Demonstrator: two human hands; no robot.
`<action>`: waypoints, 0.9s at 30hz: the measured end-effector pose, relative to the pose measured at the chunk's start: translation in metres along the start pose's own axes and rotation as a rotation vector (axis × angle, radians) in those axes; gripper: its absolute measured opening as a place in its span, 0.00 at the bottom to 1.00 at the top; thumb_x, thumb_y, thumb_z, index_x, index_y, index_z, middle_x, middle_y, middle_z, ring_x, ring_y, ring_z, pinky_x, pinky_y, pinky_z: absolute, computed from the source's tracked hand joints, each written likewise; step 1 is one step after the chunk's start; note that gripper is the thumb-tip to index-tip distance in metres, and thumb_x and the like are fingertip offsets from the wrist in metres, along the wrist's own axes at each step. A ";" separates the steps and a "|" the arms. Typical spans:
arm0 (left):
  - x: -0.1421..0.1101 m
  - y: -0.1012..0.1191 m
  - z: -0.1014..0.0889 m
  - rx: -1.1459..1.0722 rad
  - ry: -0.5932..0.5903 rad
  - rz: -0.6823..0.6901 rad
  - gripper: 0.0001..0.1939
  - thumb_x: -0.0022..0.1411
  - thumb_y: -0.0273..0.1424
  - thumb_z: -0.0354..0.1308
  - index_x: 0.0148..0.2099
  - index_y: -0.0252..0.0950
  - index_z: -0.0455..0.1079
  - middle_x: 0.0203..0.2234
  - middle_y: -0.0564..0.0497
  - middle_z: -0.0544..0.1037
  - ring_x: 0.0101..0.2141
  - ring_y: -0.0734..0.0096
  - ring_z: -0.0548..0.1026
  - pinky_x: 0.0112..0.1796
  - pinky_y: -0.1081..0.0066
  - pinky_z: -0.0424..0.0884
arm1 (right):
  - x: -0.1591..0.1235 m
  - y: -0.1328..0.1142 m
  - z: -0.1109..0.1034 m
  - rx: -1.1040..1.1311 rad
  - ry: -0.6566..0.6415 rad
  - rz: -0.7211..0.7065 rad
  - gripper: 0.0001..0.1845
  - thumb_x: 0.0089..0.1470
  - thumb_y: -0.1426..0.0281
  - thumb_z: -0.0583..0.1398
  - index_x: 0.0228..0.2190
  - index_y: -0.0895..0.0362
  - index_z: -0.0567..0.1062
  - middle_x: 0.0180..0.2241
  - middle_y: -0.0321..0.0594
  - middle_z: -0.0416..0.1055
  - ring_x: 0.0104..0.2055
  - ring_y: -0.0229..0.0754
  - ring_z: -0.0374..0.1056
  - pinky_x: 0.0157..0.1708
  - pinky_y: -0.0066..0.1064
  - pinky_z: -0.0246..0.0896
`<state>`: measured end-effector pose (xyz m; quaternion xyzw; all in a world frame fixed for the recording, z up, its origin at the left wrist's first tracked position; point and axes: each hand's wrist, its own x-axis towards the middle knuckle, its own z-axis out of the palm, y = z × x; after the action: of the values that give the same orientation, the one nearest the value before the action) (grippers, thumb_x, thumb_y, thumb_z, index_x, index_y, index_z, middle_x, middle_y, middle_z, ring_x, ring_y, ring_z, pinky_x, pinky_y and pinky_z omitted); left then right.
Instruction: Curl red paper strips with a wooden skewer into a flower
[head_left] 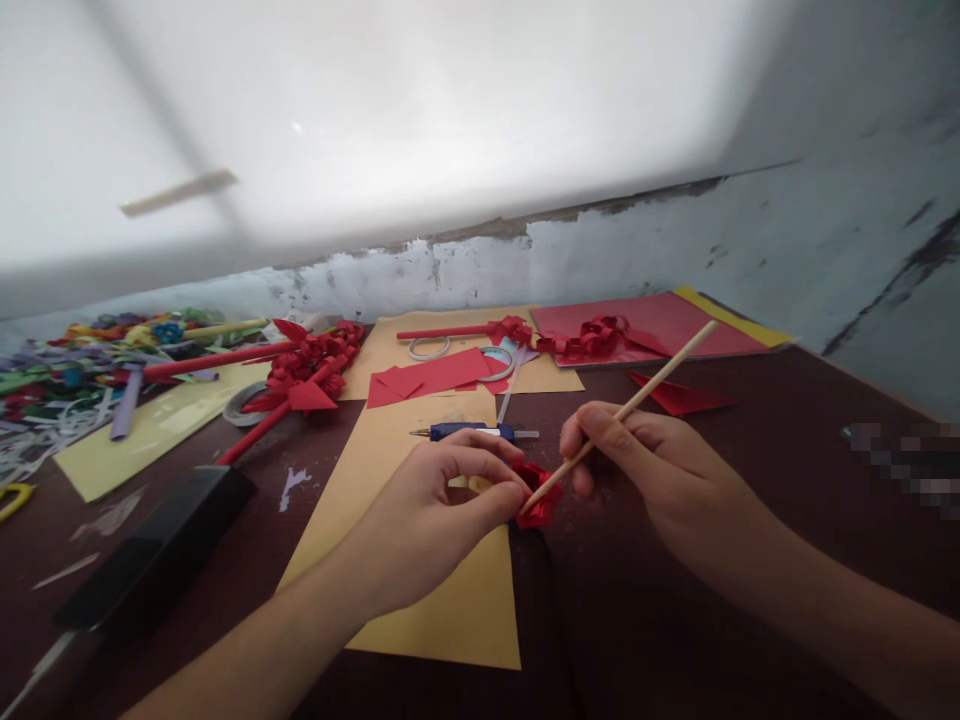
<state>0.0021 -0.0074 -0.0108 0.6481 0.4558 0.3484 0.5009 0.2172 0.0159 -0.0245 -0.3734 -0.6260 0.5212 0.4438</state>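
Observation:
In the head view, my right hand pinches a thin wooden stick much like a chopstick, slanting up to the right. The stick's lower end rests against a small red folded-paper piece, perhaps a flower. My left hand is closed on the left side of that paper piece, thumb and forefinger at its edge; part of it is hidden by the fingers. Just beyond the left hand lies a blue pen on tan paper, which runs under my left wrist.
Red paper flowers on stems lie at the left, near a black box and a heap of coloured paper strips. Red paper sheets, tape rings and a red triangular scrap lie toward the wall.

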 end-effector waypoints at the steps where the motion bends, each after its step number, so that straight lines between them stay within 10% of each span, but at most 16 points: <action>1: 0.000 0.000 0.000 -0.001 0.000 0.002 0.09 0.65 0.31 0.66 0.33 0.37 0.84 0.47 0.44 0.79 0.56 0.60 0.76 0.50 0.69 0.74 | 0.000 0.000 0.000 0.001 0.000 -0.001 0.22 0.69 0.53 0.58 0.30 0.54 0.78 0.23 0.34 0.74 0.26 0.36 0.67 0.29 0.26 0.63; 27: -0.001 0.002 -0.003 0.057 -0.090 0.013 0.12 0.69 0.30 0.62 0.34 0.37 0.84 0.46 0.46 0.80 0.49 0.61 0.78 0.50 0.65 0.75 | -0.002 -0.001 0.001 -0.044 -0.011 -0.064 0.23 0.71 0.53 0.57 0.30 0.55 0.77 0.23 0.35 0.74 0.26 0.36 0.69 0.29 0.26 0.63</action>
<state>-0.0005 -0.0079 -0.0076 0.6800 0.4384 0.3089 0.5000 0.2165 0.0138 -0.0237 -0.3600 -0.6515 0.4947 0.4487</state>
